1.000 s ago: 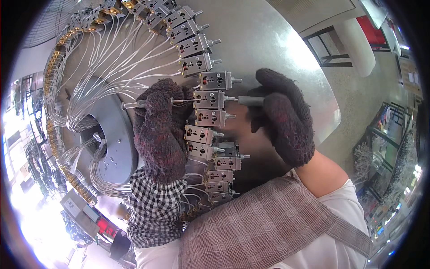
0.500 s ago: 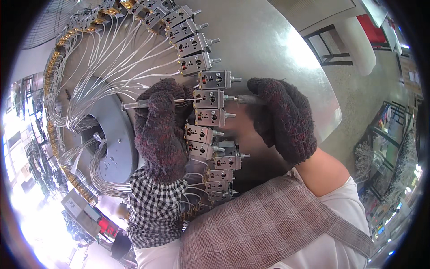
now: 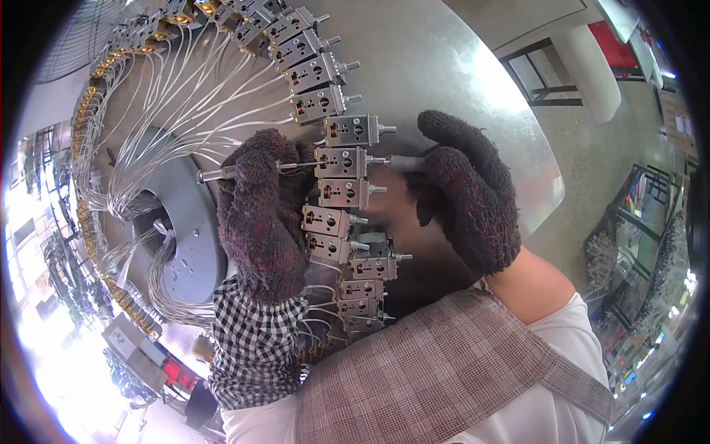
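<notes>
My left hand (image 3: 259, 218), in a dark knitted glove, is closed around a thin screwdriver (image 3: 214, 175) with a metal handle. The screwdriver's slim shaft reaches right to a small metal thermostat (image 3: 338, 163) in the curved row. From the other side my right hand (image 3: 481, 211), gloved alike, grips a grey cylindrical tool (image 3: 407, 163) between thumb and fingers, its index finger lifted off. The tool's tip meets the stem on that thermostat's right side. Gloves hide the fingertips and part of both tools.
More thermostats (image 3: 313, 74) line the rim of the round metal table (image 3: 414, 66), stems outward. White wires (image 3: 177, 111) run from them to a grey ring-shaped hub (image 3: 196, 259). Brass-coloured parts (image 3: 89, 111) edge the far left. Shelving (image 3: 636, 229) stands at the right.
My right index finger has lifted and straightened away from the grey tool. Both hands and the worked thermostat have shifted slightly left; the tools stay lined up with it.
</notes>
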Motion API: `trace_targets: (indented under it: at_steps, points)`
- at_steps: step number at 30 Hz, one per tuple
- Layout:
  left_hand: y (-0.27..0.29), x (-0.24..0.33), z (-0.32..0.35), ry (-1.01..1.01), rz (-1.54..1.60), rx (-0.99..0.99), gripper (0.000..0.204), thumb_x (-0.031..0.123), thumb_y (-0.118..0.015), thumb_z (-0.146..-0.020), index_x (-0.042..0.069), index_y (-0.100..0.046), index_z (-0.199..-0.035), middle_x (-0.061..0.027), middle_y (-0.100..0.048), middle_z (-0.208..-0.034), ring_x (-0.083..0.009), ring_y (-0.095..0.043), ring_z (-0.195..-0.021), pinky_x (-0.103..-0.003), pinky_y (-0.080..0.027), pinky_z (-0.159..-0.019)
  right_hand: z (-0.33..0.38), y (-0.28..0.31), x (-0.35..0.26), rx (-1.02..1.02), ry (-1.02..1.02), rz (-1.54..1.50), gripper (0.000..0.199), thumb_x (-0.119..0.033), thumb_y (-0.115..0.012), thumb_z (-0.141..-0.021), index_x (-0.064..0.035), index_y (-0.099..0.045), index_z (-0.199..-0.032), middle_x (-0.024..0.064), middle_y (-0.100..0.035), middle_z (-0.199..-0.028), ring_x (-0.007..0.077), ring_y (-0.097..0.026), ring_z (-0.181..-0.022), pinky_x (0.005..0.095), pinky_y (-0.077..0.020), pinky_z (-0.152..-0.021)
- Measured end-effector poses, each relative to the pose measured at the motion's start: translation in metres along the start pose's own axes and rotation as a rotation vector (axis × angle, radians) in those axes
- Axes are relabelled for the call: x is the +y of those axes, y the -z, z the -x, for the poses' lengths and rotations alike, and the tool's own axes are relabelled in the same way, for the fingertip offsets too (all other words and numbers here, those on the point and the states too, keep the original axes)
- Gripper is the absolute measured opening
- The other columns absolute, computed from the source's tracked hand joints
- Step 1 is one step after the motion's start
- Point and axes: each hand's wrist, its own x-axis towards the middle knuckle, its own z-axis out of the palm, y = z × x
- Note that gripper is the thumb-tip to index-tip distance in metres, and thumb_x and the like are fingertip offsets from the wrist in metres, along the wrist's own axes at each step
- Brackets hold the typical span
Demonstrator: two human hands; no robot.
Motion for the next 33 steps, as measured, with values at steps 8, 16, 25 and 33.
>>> trace_targets:
  at_steps: [8, 16, 25, 33]
  points:
    - [0.013, -0.003, 0.007, -0.109, 0.011, -0.005, 0.027, 0.021, -0.058, -0.086, 0.003, -0.053, -0.105, -0.011, -0.058, -0.093, -0.0259, -0.058, -0.09, -0.039, -0.052, -0.075, 0.022, 0.007, 0.008, 0.099, 0.029, 0.021, 0.044, -0.021, -0.05, -0.087, 0.0009, -0.04, -0.124, 0.0161, -0.062, -0.091, 0.018, -0.059, -0.066, 0.0247, -0.0464, -0.049]
    - [0.019, -0.013, 0.016, -0.177, 0.063, 0.002, 0.029, 0.022, -0.06, -0.084, -0.002, -0.055, -0.1, -0.0126, -0.057, -0.091, -0.0262, -0.057, -0.089, -0.039, -0.05, -0.079, 0.031, 0.005, 0.017, 0.053, 0.028, 0.028, 0.042, -0.019, -0.05, -0.087, 0.0014, -0.042, -0.122, 0.0146, -0.06, -0.085, 0.0171, -0.058, -0.064, 0.0252, -0.0466, -0.05]
    - [0.021, -0.015, 0.017, -0.013, 0.151, 0.08, 0.032, 0.026, -0.06, -0.084, -0.003, -0.055, -0.096, -0.014, -0.058, -0.09, -0.0259, -0.058, -0.084, -0.038, -0.052, -0.071, 0.027, 0.008, 0.03, -0.089, 0.249, 0.048, 0.034, -0.009, -0.05, -0.09, 0.0012, -0.044, -0.121, 0.0124, -0.058, -0.096, 0.0156, -0.059, -0.076, 0.0247, -0.0501, -0.057]
    - [0.023, -0.014, 0.015, -0.05, 0.129, -0.014, 0.031, 0.026, -0.06, -0.085, -0.002, -0.056, -0.097, -0.014, -0.058, -0.089, -0.0251, -0.059, -0.081, -0.036, -0.053, -0.068, 0.027, 0.015, 0.034, -0.124, 0.437, 0.413, 0.032, -0.008, -0.05, -0.089, 0.0023, -0.046, -0.119, 0.0147, -0.056, -0.106, 0.0172, -0.06, -0.082, 0.0251, -0.0503, -0.061]
